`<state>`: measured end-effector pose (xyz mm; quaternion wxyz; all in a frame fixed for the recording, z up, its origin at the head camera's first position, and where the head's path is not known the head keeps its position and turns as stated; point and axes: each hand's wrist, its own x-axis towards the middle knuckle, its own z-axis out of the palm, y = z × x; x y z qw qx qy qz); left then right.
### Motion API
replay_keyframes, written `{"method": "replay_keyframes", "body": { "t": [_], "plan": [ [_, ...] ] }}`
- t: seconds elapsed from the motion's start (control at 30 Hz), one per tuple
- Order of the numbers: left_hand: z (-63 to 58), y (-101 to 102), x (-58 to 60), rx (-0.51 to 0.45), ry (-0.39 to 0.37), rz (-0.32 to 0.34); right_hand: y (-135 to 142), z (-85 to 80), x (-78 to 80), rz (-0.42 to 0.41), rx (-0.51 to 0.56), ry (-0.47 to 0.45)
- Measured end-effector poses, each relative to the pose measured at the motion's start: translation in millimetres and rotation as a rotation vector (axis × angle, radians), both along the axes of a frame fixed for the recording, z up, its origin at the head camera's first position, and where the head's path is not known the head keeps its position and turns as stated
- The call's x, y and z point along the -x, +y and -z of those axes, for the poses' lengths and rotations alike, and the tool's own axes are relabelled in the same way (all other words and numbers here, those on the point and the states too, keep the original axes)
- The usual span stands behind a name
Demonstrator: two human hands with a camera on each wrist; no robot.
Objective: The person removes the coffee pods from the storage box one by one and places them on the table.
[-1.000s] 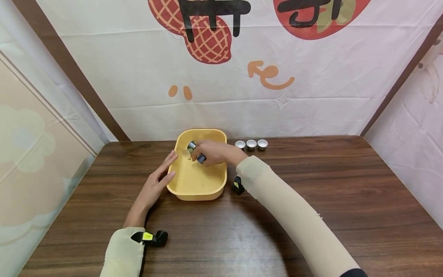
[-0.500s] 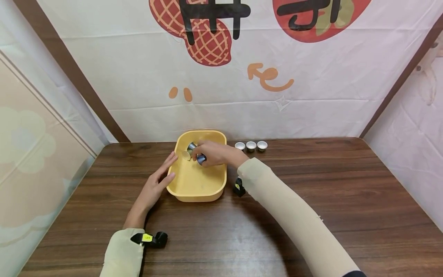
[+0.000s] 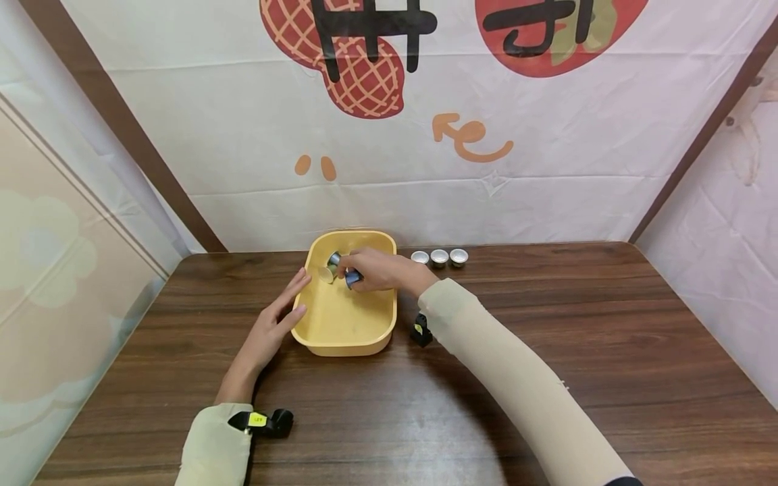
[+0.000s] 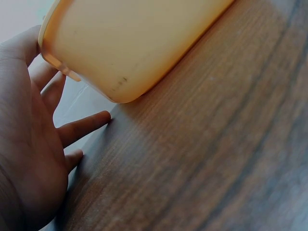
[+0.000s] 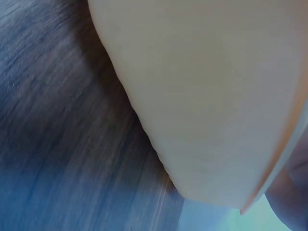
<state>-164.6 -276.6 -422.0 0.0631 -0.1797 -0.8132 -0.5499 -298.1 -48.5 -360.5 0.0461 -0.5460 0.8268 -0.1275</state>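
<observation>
A yellow plastic bin [image 3: 352, 322] stands on the table against the back wall. My right hand [image 3: 379, 270] reaches over its right rim with curled fingers, holding a dark blue coffee capsule [image 3: 353, 278] above the bin floor. Just left of those fingers lie a blue-silver capsule [image 3: 334, 258] and one with a pale yellow lid [image 3: 327, 273]. My left hand [image 3: 271, 325] rests its fairly straight, spread fingers on the bin's left rim. In the left wrist view this hand [image 4: 36, 130] touches the bin's outer wall [image 4: 130, 43]. The right wrist view shows mostly bin wall [image 5: 202, 96].
Three capsules [image 3: 439, 257] with silvery-white tops stand in a row at the table's back edge, right of the bin. A printed white cloth [image 3: 547, 148] hangs directly behind the brown wooden table [image 3: 547, 304].
The blue capsule has tilted slightly in my right fingers. Both hands keep their places at the bin, and the head view has shifted a little.
</observation>
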Motion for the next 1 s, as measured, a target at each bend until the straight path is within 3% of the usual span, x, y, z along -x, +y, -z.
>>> {"method": "replay_keyframes", "body": {
  "t": [0.33, 1.0],
  "plan": [
    [1.3, -2, 1.5, 0.007, -0.009, -0.007, 8, -2.0, -6.5, -0.018, 0.035, 0.005],
    [3.6, -1, 0.7, -0.003, 0.021, 0.002, 30, 0.2, -8.2, -0.039, 0.392, -0.034]
  ]
}}
